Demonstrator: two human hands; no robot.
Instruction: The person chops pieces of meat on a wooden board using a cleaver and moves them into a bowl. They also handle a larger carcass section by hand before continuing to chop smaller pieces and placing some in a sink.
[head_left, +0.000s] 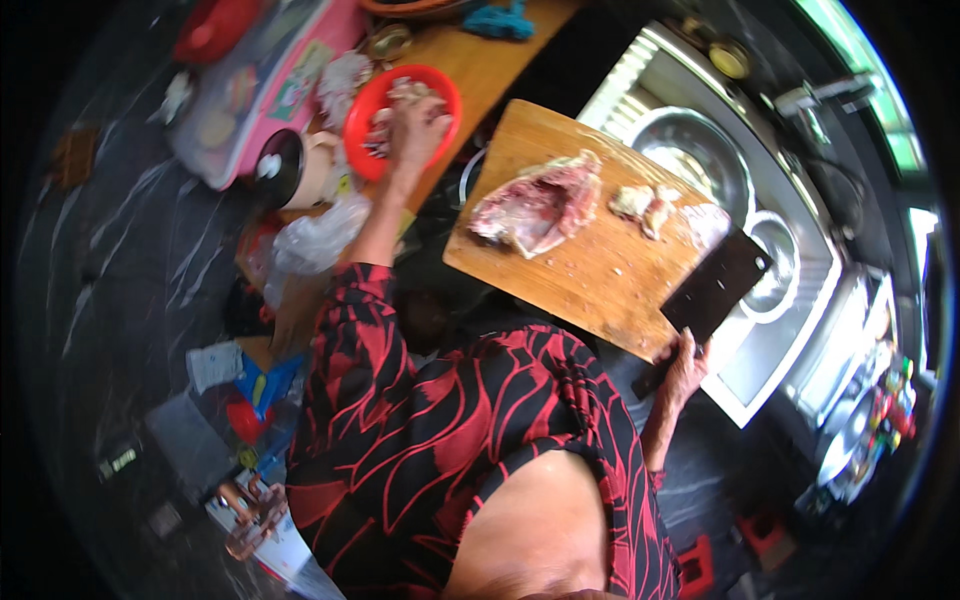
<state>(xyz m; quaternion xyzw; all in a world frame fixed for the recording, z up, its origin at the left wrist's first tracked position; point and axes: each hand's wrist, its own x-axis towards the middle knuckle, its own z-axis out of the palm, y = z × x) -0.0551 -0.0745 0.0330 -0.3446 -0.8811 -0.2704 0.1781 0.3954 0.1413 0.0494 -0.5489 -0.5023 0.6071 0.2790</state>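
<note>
My right hand (685, 369) grips the handle of a dark cleaver (716, 285), its wide blade lying over the right corner of a wooden cutting board (585, 292). Inside a red plastic bowl (360, 161), my left hand (421, 127) reaches among pieces of raw meat (377, 139). Whether its fingers hold a piece is hidden. A large raw poultry carcass (540, 202), split and hollow, rests on the left half of the board. Beside it sit smaller cut pieces (645, 206), and a pale piece (705, 223) lies close to the blade.
Beyond the board, a steel sink (810, 277) holds a metal basin (742, 165) and a smaller bowl (784, 300) under a faucet (817, 97). Left of the red bowl are a mug-like container (311, 169), a plastic bag (315, 236) and a pink-edged storage box (262, 142).
</note>
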